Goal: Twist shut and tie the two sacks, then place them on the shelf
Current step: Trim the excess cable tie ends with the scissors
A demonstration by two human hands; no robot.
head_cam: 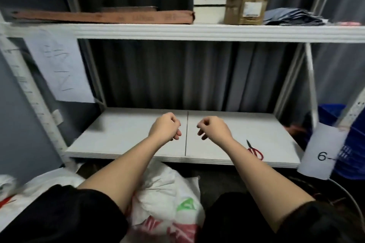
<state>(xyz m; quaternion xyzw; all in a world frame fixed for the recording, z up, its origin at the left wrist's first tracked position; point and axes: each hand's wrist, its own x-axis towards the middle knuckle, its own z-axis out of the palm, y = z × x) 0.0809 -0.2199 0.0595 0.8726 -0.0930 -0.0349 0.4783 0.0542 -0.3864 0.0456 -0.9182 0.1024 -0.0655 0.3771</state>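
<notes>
- Both hands hang in the air above the lower shelf board (138,136), wrists bent; the left hand (165,127) and right hand (214,127) each have the fingers loosely curled, and neither grip holds anything; they sit near each other with a gap between them.
- The white woven sack (167,193) with red and green print lies on the floor below and behind both grips, under the forearms; its neck looks bunched, but whether it is tied I cannot tell; a second white sack (39,183) lies to the left of the left grip, low at the frame edge, partly hidden by the black sleeve.
- The step in hand looks like the start of closing a sack; to do it well, bring both grips down to the sack mouth, gather all the loose cloth into one neck, then twist in one direction until it is firm before knotting.
- Red-handled scissors (254,151) lie on the shelf board just right of the right forearm; set the sacks well away from them when shelving.
</notes>
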